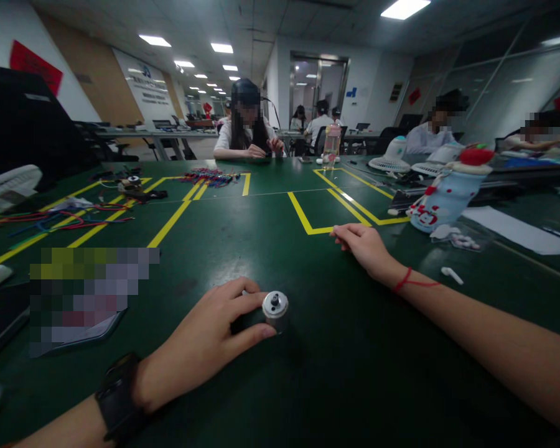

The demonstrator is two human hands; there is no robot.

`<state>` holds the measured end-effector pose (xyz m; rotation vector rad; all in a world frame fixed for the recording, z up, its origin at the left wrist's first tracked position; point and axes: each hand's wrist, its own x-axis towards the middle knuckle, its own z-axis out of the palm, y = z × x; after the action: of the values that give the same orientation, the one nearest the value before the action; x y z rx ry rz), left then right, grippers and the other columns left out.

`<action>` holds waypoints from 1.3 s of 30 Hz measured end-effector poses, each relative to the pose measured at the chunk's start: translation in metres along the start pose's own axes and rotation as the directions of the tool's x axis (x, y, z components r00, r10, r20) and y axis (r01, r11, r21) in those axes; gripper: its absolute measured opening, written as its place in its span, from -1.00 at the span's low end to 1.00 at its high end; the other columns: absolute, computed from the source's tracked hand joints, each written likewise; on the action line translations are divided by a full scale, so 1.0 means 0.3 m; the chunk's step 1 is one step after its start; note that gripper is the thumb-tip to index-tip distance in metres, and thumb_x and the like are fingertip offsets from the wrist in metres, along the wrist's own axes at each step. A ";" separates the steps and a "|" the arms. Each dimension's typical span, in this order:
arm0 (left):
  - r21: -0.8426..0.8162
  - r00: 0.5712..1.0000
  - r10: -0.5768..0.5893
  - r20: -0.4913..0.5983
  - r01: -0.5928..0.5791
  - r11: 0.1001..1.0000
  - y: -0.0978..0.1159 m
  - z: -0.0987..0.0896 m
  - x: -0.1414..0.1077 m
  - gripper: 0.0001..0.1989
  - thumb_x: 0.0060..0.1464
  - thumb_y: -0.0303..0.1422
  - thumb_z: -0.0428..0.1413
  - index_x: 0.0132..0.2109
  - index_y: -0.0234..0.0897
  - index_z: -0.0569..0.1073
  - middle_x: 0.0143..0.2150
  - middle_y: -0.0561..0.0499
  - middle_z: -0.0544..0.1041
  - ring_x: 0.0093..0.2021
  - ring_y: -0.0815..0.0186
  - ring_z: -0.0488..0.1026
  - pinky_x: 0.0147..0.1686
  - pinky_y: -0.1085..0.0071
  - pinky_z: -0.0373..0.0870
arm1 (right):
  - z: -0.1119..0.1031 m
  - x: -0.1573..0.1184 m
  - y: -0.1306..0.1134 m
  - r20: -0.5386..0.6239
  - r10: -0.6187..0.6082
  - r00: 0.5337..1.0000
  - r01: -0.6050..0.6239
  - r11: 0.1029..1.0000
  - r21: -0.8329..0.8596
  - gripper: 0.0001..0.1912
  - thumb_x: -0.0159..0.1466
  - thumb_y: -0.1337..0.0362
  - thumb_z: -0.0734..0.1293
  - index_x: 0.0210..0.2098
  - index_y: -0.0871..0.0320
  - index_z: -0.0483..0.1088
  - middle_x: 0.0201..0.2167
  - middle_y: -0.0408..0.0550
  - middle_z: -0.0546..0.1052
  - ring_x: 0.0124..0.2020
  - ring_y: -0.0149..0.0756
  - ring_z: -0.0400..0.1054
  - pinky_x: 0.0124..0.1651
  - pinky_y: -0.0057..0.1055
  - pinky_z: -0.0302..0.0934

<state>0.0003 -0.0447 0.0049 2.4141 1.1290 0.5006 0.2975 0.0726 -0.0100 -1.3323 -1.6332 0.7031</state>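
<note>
Where the metal cylinder (275, 314) is: upright at our near part of the green table (364, 373); we cannot tell whether its base bears on the surface.
Cylinder top: pale and round, with a dark hub at its middle and small dark holes.
Left hand (214, 320): gripping the cylinder from the side, thumb toward us, forefinger on the far side, the other fingers curled behind.
Left wrist: one black watch (120, 395).
Right hand (366, 247): well apart from the cylinder and farther across, near a corner of yellow tape (299, 213); fingers bent, tips drawn close to the thumb; whether they pinch anything, we cannot tell.
Right wrist: one red cord (405, 279).
Wires: loose red and blue wires (91, 214) to our left; a tangled wire heap (210, 177) farther off, across tape lines.
Pixelated item (93, 292): flat, lying left of our left hand.
Right side: one light-blue bottle (450, 196) with a red lid; a clear packet (462, 240) near its foot; white paper (513, 229); one white earbud (452, 275) near our right forearm.
Far edge: one pink-lidded clear bottle (332, 148); a co-worker (224, 138) in white, hands together, contents too small for us to tell.
</note>
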 end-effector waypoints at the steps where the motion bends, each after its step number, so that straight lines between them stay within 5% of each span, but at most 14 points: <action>1: 0.003 1.000 -0.002 -0.001 0.002 1.000 0.002 0.000 0.002 -0.82 0.25 -0.20 0.07 -0.03 -0.07 0.42 -0.07 0.02 0.39 -0.11 0.17 0.34 -0.11 0.25 0.27 | 0.001 -0.007 -0.009 0.027 -0.015 1.000 0.016 1.000 -0.021 -0.61 0.24 0.04 0.23 -0.33 0.26 0.49 -0.47 -0.06 0.46 -0.50 -0.39 0.26 -0.43 -0.43 0.11; 9: 0.023 1.000 0.013 -0.009 -0.013 1.000 0.036 -0.038 -0.019 -0.82 0.23 -0.20 0.09 -0.05 -0.08 0.43 -0.09 0.03 0.40 -0.13 0.18 0.35 -0.12 0.26 0.26 | 0.039 -0.125 -0.195 0.352 -0.176 0.919 0.234 0.964 -0.128 -0.79 0.21 0.19 0.33 -0.37 0.19 0.53 -0.41 -0.09 0.50 -0.39 -0.37 0.30 -0.31 -0.39 0.13; 16: 0.025 1.000 0.013 -0.020 -0.013 1.000 -0.003 -0.020 -0.017 -0.83 0.23 -0.21 0.10 -0.06 -0.09 0.42 -0.11 0.04 0.40 -0.13 0.19 0.35 -0.14 0.27 0.26 | 0.131 -0.245 -0.311 0.460 -0.389 0.798 0.379 0.918 0.120 -0.82 0.27 0.24 0.31 -0.20 0.18 0.48 -0.27 -0.10 0.46 -0.30 -0.43 0.31 -0.24 -0.46 0.22; 24: 0.034 1.000 0.019 -0.021 -0.018 0.999 0.026 -0.009 -0.011 -0.83 0.23 -0.20 0.10 -0.06 -0.09 0.42 -0.10 0.03 0.40 -0.14 0.18 0.35 -0.14 0.27 0.26 | 0.107 -0.259 -0.325 0.316 -0.381 0.869 0.344 0.924 0.169 -0.82 0.22 0.20 0.36 -0.26 0.17 0.48 -0.23 -0.09 0.38 -0.33 -0.45 0.27 -0.31 -0.48 0.21; 30: 0.032 1.000 0.001 0.003 -0.001 0.999 0.050 -0.052 -0.024 -0.83 0.24 -0.20 0.09 -0.05 -0.08 0.42 -0.11 0.04 0.39 -0.14 0.19 0.34 -0.14 0.28 0.26 | 0.033 -0.243 -0.307 0.590 -0.380 0.712 0.424 0.903 0.071 -0.87 0.19 0.28 0.39 -0.28 0.19 0.51 -0.19 -0.05 0.38 -0.15 -0.37 0.31 -0.03 -0.38 0.22; 39: 0.017 1.000 -0.004 -0.005 0.004 1.000 -0.081 0.004 0.051 -0.83 0.23 -0.21 0.09 -0.07 -0.11 0.44 -0.11 0.01 0.40 -0.14 0.18 0.35 -0.14 0.28 0.27 | 0.095 -0.177 -0.185 0.669 -0.398 0.628 0.553 0.833 -0.025 -0.88 0.14 0.34 0.36 -0.30 0.17 0.50 -0.08 -0.02 0.34 -0.18 -0.34 0.32 -0.07 -0.35 0.27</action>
<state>-0.0050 -0.0189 -0.0066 2.4256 1.1443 0.4983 0.2484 0.0101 0.0097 -0.7333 -2.5762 0.6839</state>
